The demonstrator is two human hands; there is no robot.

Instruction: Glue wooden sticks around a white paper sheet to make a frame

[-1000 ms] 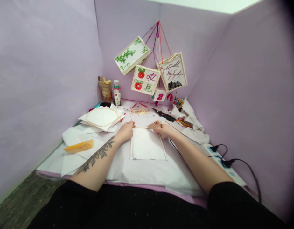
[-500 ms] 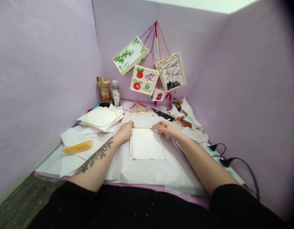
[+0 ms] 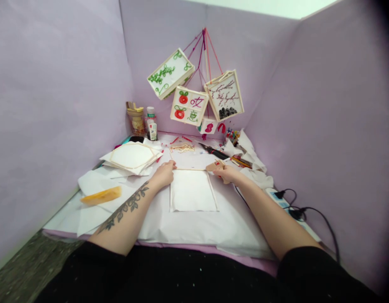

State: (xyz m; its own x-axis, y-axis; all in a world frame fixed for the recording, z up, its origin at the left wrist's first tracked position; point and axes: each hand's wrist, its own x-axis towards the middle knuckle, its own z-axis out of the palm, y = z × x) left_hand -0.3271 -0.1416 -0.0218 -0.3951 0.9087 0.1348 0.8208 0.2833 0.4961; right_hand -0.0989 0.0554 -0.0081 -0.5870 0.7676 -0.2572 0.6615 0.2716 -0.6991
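Taken from head height over a paper-covered table (image 3: 178, 229), a white panel (image 3: 193, 191) lies flat before the person. Measured from the panel, a clear cup (image 3: 137, 123) stands at eleven o'clock, holding wooden sticks (image 3: 130, 105) that rise above its rim; just right of it is a capped bottle (image 3: 150, 114), contents too small to make out. Coloured pieces (image 3: 232, 135) cluster at one o'clock beside crumpled paper (image 3: 245, 145); whether a container holds them cannot be told. The left hand (image 3: 164, 173), at the panel's eleven o'clock corner, has its fingers drawn together on the end of a thin stick (image 3: 191, 169) along the far edge. The right hand (image 3: 226, 174), at one o'clock, is wrapped around a tan tool (image 3: 215, 166), its tip at the stick's right end.
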